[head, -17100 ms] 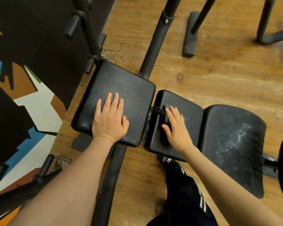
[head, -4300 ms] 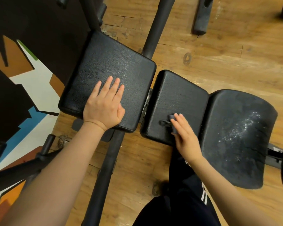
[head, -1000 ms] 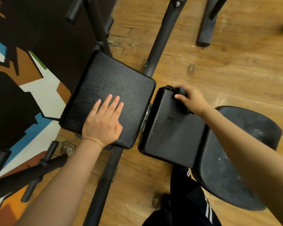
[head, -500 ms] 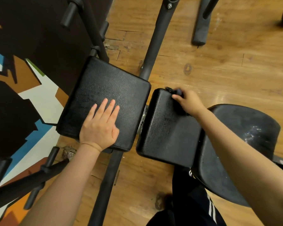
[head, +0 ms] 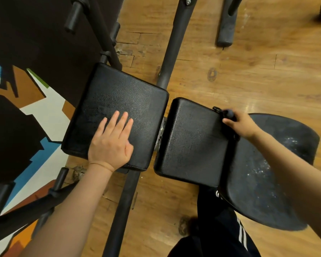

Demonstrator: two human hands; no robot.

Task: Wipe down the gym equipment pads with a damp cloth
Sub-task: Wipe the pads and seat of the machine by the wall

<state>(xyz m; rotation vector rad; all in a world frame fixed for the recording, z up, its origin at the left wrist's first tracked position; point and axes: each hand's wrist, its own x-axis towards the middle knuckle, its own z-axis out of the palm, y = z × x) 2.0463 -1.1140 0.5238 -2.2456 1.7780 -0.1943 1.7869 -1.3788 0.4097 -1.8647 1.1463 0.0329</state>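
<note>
1. The left hand (head: pixel 110 145) lies flat on the left pad (head: pixel 117 112), fingers straight and close together.
2. The right hand (head: pixel 239 123) curls its grip around a dark cloth (head: pixel 228 114) at the far right corner of the middle pad (head: pixel 191 141).
3. A dusty curved pad (head: pixel 267 182) adjoins it above the wooden floor (head: pixel 248 71).
</note>
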